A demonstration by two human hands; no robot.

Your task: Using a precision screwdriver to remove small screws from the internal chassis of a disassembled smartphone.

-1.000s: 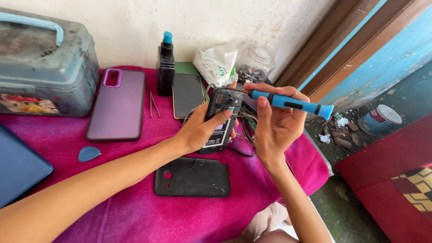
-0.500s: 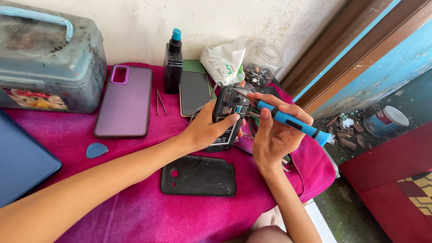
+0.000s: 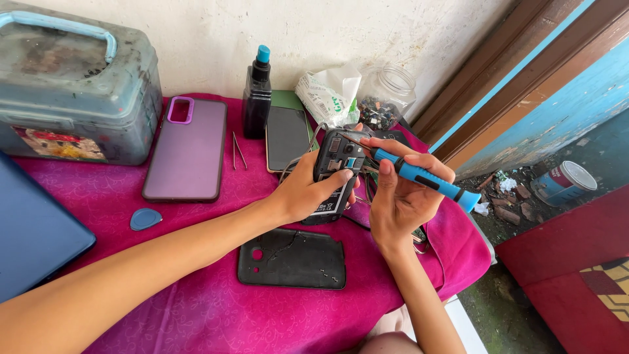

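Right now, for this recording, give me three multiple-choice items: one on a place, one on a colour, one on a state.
1. Where does the black back cover lie?
A. On the pink cloth, near the person
B. Inside the jar
C. On the grey box

2. What colour is the screwdriver handle?
A. Red
B. Blue
C. Yellow

3. How is the opened phone?
A. Flat on the cloth
B. Held up by the left hand
C. Inside the box

Answers: 1 A, it rests on the cloth; 2 B, blue in the right hand; 3 B, fingers wrap it.
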